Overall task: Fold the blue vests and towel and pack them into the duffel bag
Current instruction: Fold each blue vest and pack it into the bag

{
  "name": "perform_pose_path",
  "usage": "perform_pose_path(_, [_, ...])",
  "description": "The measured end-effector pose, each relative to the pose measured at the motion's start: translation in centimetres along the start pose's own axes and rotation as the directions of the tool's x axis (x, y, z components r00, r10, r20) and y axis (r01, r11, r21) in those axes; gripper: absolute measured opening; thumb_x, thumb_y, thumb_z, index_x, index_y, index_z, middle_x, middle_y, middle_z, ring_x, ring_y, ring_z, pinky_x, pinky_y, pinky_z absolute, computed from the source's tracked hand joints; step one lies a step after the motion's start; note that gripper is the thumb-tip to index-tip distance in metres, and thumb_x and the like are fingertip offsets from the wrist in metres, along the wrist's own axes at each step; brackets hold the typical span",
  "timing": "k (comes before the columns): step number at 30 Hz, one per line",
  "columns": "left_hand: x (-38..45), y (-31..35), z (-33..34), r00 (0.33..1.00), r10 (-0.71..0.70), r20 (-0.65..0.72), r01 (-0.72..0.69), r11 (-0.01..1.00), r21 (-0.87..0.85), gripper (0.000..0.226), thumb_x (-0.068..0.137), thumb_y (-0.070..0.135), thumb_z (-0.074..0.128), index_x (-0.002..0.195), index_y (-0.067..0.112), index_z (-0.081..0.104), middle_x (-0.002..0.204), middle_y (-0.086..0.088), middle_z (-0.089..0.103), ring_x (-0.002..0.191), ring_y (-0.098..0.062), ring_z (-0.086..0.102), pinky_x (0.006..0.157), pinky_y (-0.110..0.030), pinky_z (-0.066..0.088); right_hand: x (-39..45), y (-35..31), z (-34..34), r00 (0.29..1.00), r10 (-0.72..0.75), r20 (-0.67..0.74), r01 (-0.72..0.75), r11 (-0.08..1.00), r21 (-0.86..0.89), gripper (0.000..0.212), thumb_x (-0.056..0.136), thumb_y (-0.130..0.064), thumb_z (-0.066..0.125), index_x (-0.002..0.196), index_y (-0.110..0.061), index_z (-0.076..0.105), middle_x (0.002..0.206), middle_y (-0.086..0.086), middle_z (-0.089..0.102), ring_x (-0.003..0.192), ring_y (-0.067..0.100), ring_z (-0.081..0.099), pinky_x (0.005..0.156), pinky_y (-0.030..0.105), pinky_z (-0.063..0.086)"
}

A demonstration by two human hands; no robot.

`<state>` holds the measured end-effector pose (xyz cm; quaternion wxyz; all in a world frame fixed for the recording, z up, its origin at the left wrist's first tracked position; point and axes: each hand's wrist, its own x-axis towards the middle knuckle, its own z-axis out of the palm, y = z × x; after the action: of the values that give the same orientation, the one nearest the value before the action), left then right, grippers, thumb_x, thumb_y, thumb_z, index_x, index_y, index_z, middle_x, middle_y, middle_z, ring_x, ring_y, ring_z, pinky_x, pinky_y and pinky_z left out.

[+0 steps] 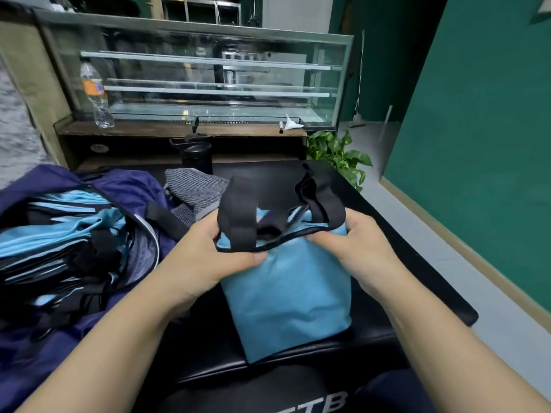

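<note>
A light blue vest with black trim and black shoulder straps lies folded lengthwise on the black table in front of me. My left hand pinches its black-edged neckline on the left. My right hand grips the same edge on the right, and the straps stand up between them. To the left, the navy duffel bag lies open with several folded blue and black vests inside. A grey striped towel lies crumpled behind the vest, next to the bag.
A black lidded bottle stands behind the towel. A glass display case sits on a wooden counter with a water bottle. A green plant stands past the table's far right corner. The floor and a green wall lie to the right.
</note>
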<state>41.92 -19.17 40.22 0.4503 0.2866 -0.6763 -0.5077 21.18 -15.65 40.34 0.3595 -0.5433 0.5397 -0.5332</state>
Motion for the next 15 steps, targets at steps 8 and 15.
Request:
perform_pose_path(8, [-0.3,-1.0,-0.1,0.990,-0.008,-0.141,0.000,0.999,-0.054,0.041,0.055,0.010,0.075,0.095,0.016,0.068,0.088,0.002,0.074,0.083,-0.011,0.069,0.071,-0.022,0.054,-0.3,0.4,-0.1,0.989,-0.065,0.132,0.071,0.997,-0.042,0.022,0.079,-0.007,0.073,0.093,-0.023,0.067,0.095,-0.003,0.072,0.090,0.012,0.067,0.084,0.028,0.050])
perform_pose_path(15, [-0.1,-0.2,-0.2,0.994,-0.088,-0.067,0.076,0.984,-0.161,0.040,0.053,-0.001,0.064,0.092,0.010,0.061,0.070,0.002,0.068,0.066,-0.008,0.065,0.059,-0.019,0.051,-0.5,1.3,-1.1,0.926,-0.004,0.377,-0.076,0.978,0.197,0.083,0.038,-0.047,0.091,0.109,-0.033,0.052,0.099,-0.027,0.069,0.097,-0.008,0.063,0.078,0.010,0.047])
